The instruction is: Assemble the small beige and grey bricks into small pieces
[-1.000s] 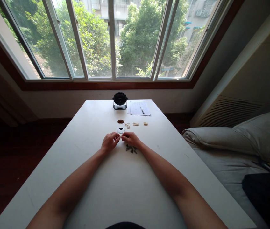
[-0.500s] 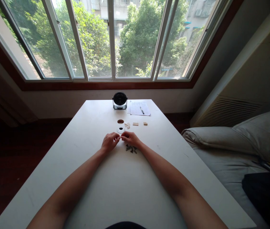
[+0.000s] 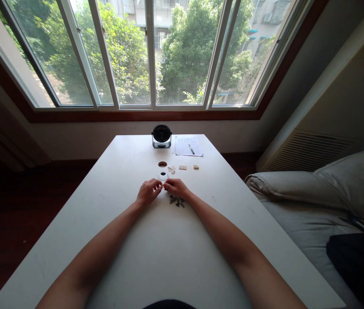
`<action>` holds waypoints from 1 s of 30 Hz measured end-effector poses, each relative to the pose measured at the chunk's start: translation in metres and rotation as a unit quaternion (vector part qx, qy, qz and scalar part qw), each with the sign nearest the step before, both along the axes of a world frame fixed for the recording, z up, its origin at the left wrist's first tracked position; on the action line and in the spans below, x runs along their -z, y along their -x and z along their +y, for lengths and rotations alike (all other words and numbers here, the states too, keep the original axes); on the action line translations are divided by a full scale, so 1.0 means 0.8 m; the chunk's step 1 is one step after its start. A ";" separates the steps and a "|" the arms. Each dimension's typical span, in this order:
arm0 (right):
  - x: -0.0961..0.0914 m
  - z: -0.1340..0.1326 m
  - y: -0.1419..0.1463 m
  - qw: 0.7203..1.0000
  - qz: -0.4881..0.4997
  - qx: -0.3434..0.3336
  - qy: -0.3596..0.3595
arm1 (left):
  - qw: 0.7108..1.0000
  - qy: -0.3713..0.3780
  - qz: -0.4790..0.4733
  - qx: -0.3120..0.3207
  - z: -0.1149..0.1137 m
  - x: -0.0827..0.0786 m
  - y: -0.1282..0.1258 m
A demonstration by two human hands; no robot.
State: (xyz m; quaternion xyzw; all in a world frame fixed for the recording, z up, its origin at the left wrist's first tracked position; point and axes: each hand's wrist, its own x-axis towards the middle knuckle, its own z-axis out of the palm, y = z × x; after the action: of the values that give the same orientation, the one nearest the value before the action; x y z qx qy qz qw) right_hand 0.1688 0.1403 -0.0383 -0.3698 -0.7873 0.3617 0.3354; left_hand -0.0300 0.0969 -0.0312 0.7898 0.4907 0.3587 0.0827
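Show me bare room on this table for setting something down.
The white table has bare room left of the left hand, and right of the dark pieces by the right hand. It is crowded ahead of the hands, around the round clear disc and tan plates, up to the paper.

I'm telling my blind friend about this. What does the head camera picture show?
A person's bare left hand and right hand meet, fingers together, at a long white table. Near them lie a round clear disc with a black centre, a small heap of dark plastic pieces and little tan studded bricks. Beyond is a wide window onto green trees.
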 end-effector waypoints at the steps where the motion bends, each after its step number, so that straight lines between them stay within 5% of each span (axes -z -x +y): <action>1: 0.001 0.000 0.000 1.000 0.001 0.000 0.000 | 1.000 0.000 -0.001 0.004 0.000 0.000 0.000; 30: 0.002 0.001 0.000 1.000 0.009 -0.001 0.006 | 1.000 0.003 0.014 0.000 -0.002 -0.002 0.000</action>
State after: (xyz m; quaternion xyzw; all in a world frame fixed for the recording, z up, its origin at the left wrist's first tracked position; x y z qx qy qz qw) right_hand 0.1689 0.1409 -0.0397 -0.3678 -0.7824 0.3702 0.3400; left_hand -0.0301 0.0956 -0.0298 0.7944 0.4930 0.3460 0.0781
